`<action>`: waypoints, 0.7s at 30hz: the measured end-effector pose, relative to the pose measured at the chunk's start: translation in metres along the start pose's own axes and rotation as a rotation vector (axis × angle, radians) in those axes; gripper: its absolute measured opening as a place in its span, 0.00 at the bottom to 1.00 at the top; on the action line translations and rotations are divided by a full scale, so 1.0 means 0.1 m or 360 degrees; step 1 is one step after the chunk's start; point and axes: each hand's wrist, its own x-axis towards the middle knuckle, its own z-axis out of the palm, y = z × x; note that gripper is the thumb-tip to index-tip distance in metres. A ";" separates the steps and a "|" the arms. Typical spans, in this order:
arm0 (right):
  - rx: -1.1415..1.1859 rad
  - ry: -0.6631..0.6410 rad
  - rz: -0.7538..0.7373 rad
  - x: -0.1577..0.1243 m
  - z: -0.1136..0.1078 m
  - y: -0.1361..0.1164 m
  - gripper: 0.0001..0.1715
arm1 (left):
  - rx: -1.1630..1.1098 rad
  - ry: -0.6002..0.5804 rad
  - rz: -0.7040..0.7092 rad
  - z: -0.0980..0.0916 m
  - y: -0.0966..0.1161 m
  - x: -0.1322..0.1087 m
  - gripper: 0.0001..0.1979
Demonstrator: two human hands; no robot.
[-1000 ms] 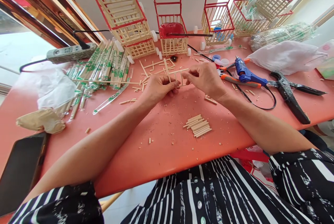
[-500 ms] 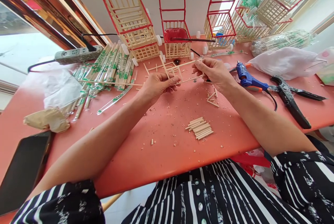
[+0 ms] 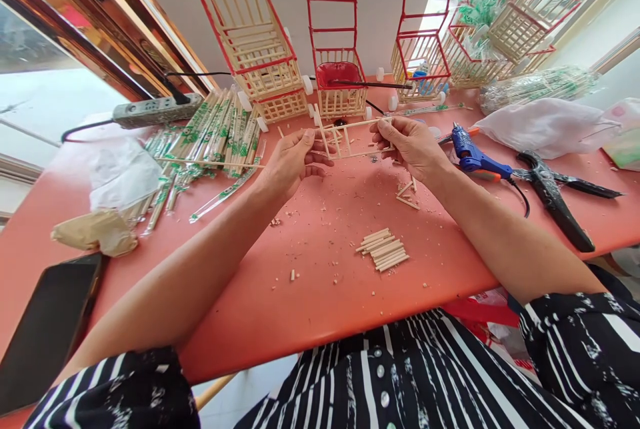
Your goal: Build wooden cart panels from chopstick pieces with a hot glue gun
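Note:
A small ladder-like frame of thin wooden sticks is held just above the table, in front of the red-edged stick carts. My right hand pinches its right end, thumb on the upper long stick. At the left end is my left hand, its fingers apart and partly behind the frame; whether they touch it is hard to make out. Nearer me lies a pile of short cut sticks, and a few loose pieces rest below my right hand.
Several stick carts with white wheels line the wall. A blue glue gun and black-handled cutters lie at right. Wrapped sticks, a power strip and a phone are at left.
My left hand has drawn back leftward along the frame and its fingers have spread. The frame sits more level, with my right hand keeping hold of its right end.

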 end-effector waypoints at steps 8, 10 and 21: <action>0.0082 -0.0063 -0.0016 0.01 0.02 0.01 0.25 | 0.0323 0.0019 0.0295 -0.06 0.10 0.05 0.08; 0.0102 -0.0079 -0.0006 0.01 0.01 -0.01 0.26 | 0.0255 0.0102 0.0324 -0.09 0.13 0.07 0.09; 0.0325 0.0054 -0.0250 -0.06 -0.28 -0.64 0.26 | 0.0144 0.0398 0.0386 -0.49 0.45 0.08 0.07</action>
